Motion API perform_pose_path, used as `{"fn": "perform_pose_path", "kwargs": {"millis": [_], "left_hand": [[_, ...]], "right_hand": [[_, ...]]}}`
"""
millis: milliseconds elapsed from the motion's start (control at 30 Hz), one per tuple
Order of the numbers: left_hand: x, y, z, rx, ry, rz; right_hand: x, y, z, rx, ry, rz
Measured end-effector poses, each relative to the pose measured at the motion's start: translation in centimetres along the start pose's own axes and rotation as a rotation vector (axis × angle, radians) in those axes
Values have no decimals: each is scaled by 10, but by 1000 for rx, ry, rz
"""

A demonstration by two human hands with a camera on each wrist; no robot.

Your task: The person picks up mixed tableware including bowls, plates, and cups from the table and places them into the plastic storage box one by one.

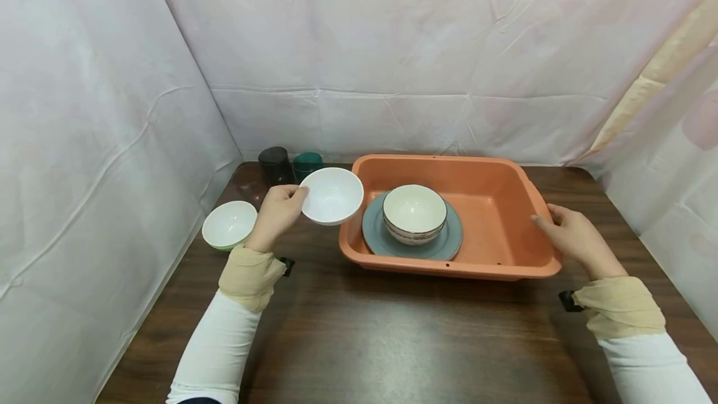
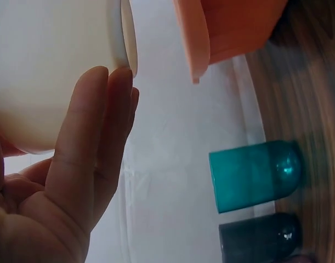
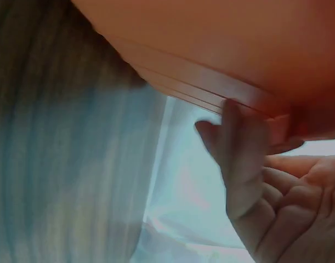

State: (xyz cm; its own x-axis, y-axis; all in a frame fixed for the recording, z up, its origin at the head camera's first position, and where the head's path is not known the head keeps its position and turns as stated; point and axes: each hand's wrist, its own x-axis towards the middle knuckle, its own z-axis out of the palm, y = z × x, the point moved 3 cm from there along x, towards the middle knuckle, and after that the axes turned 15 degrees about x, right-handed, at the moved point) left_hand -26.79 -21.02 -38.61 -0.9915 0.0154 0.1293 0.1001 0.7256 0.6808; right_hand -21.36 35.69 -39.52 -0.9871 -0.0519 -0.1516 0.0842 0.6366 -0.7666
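Observation:
A white bowl [image 1: 332, 195] is pinched at its left side by my left hand [image 1: 278, 212], thumb at the rim and fingers under it. It hangs just left of the orange basin [image 1: 482, 267], overlapping the basin's rim in the head view. In the left wrist view my fingers [image 2: 79, 137] lie along the bowl's outer wall [image 2: 41, 66]. My right hand [image 1: 574, 235] grips the basin's right rim, thumb inside and fingers beneath the lip, as the right wrist view shows. Inside the basin, a patterned cream bowl [image 1: 415, 207] sits on a grey-blue plate [image 1: 376, 239].
Another white bowl [image 1: 229, 223] with a green outside stands at the table's left edge. A dark cup [image 1: 275, 166] and a teal cup [image 1: 307, 164] stand at the back left. Pale cloth [image 1: 392, 48] hangs behind and beside the brown table [image 1: 404, 341].

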Motion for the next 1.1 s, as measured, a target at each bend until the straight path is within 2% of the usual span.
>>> {"fn": "perform_pose_path", "kwargs": {"millis": [100,167,233,400,567,667,800,1100], "left_hand": [[-3,10,2,-1,-8,3],[-14,34,-4,16,-37,-24],[-19,46,-5,24,-46,-29],[-26,61,-3,27,-71,-59],[-25,70,5,-4,-93,-38],[-23,76,11,-10,-112,-15],[-23,84,21,-5,-145,-5],[-28,103,40,-40,-212,40]], "right_hand": [[-4,-7,-3,26,59,-7],[-7,-15,-5,60,108,-20],[-10,-24,-6,78,156,-57],[-15,-53,-4,99,262,-193],[-18,-86,8,178,324,-322],[-18,-108,19,195,311,-383],[-14,-135,38,210,249,-430],[-6,-175,86,166,-13,-447]]}}
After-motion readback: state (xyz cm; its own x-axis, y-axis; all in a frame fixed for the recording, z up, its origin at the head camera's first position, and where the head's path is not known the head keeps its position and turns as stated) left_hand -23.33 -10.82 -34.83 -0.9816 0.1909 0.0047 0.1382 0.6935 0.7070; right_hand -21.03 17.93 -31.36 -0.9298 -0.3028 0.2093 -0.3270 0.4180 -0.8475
